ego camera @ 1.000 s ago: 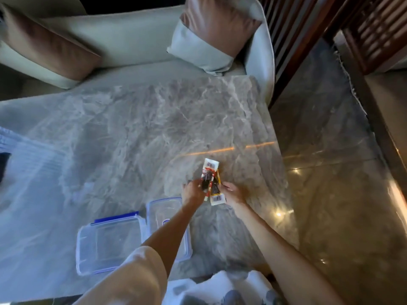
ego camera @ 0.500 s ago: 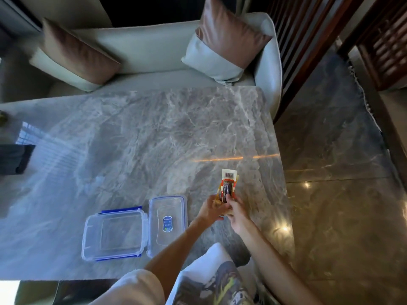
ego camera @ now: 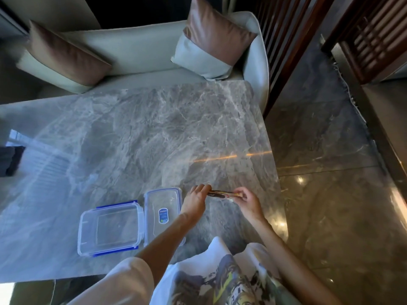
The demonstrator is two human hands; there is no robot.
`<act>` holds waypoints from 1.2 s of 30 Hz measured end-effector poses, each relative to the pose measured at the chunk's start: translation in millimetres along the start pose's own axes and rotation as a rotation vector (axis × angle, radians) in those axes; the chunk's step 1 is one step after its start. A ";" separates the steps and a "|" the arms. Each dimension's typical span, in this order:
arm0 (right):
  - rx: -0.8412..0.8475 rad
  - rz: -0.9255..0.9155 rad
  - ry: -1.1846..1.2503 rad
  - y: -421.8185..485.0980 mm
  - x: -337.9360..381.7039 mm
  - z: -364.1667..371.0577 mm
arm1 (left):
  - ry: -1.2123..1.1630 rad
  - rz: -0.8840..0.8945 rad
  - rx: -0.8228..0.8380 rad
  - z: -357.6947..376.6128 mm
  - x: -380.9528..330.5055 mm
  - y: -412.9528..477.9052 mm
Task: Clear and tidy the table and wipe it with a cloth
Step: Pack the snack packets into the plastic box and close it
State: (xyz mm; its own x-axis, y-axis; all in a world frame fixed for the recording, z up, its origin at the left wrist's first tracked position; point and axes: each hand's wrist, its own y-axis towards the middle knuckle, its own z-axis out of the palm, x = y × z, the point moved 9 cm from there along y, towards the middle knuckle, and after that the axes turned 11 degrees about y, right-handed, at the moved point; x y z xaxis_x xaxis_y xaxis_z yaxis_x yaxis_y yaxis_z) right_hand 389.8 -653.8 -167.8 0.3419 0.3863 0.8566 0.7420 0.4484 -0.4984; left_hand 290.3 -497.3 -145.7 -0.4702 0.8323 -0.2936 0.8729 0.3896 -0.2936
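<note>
Your left hand point(ego camera: 195, 201) and right hand point(ego camera: 250, 203) each grip an end of the packets point(ego camera: 220, 194), over the counter point(ego camera: 154, 139) beside the box point(ego camera: 110, 230). Slacken either pinch and they may spill.

A bundle of small packets point(ego camera: 221, 193), dark with red and yellow print, is being held level just above the tabletop point(ego camera: 154, 133) near its right edge, edge-on to the camera. The left hand point(ego camera: 195, 201) is pinching one end and the right hand point(ego camera: 246, 202) the other. Just left of them, a clear container half with blue clips point(ego camera: 110, 230) is lying beside a clear half with a blue label point(ego camera: 163, 213), both empty.
</note>
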 end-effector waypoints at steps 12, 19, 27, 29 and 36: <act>0.135 -0.027 -0.421 -22.2 -29.0 13.0 | 0.138 -0.015 0.197 62.8 6.4 -34.8; 0.103 0.030 -0.344 -23.1 -24.6 -6.5 | -0.264 -0.189 0.142 37.5 15.8 -32.7; 0.003 0.220 -0.431 -40.8 -56.8 -6.1 | -0.029 -0.274 0.439 96.7 14.6 -82.4; -0.043 0.292 -0.370 -42.0 -62.8 -7.7 | 0.041 -0.272 0.419 98.2 11.1 -86.4; -0.012 0.241 -0.202 -45.0 -57.9 -0.8 | -0.109 -0.329 0.379 89.1 17.5 -79.4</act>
State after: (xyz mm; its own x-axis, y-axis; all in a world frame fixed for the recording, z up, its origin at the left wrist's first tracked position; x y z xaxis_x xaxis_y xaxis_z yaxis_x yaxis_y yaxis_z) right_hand 337.0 -697.0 -194.8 0.3881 0.6332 0.6697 0.6609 0.3152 -0.6810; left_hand 201.1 -548.8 -208.6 -0.7408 0.6356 -0.2173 0.5774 0.4372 -0.6896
